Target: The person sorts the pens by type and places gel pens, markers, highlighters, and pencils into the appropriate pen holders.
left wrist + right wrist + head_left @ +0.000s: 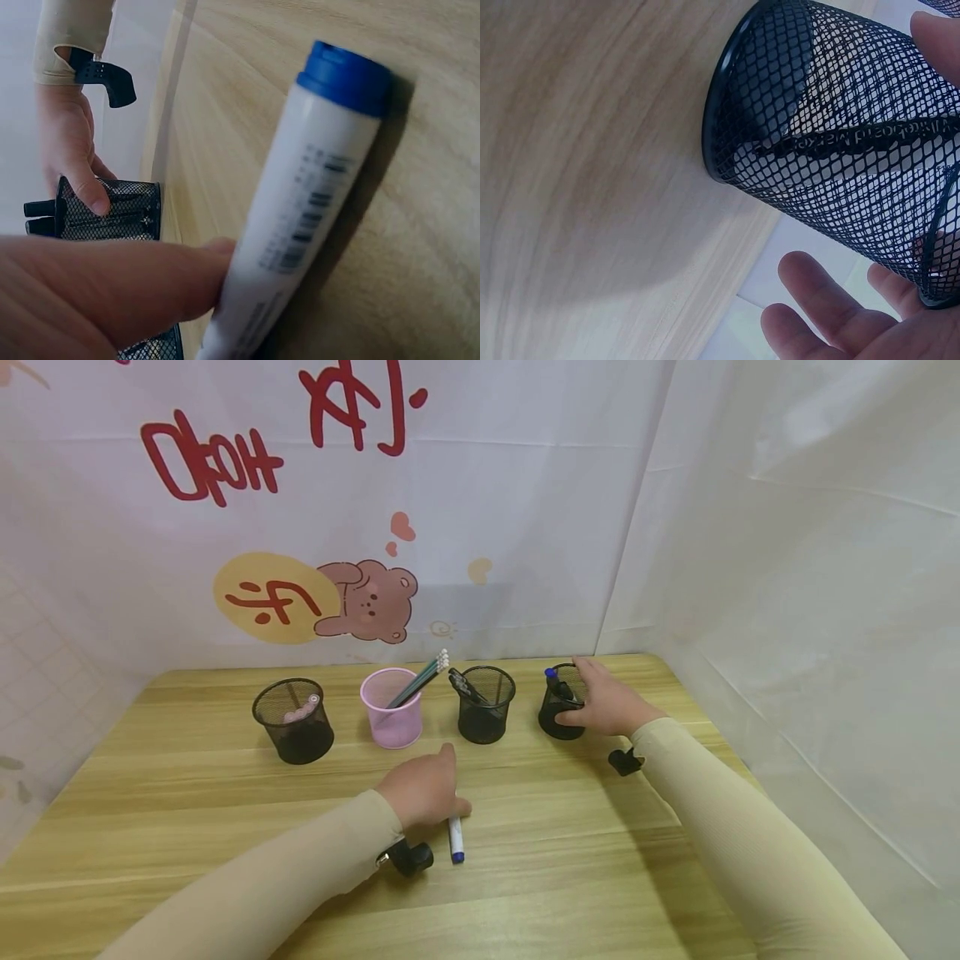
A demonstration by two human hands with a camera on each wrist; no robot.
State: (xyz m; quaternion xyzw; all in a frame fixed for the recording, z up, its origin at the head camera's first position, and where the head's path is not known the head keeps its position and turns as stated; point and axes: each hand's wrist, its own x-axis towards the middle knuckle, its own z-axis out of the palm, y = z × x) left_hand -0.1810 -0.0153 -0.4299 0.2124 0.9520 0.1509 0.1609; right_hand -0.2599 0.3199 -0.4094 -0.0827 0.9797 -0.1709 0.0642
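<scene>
A white whiteboard marker with a blue end (pixel 456 839) is at the middle of the table, pinched by my left hand (pixel 423 789). In the left wrist view the thumb (pixel 172 281) presses against the marker's white barrel; the fingers on its far side are hidden. My right hand (pixel 611 702) grips the rightmost black mesh pen cup (pixel 561 725), its thumb on the near side and fingers reaching round behind. Markers stand inside that cup, one with a blue top (pixel 551 675). Through the mesh, in the right wrist view, a marker with dark lettering (pixel 870 139) shows.
Left of the gripped cup stand a black mesh cup (pixel 482 725) with black pens, a pink cup (pixel 396 731) with several pencils, and another black mesh cup (pixel 303 743) holding pink items. A printed cloth (pixel 525 527) hangs behind the wooden table (pixel 562 877).
</scene>
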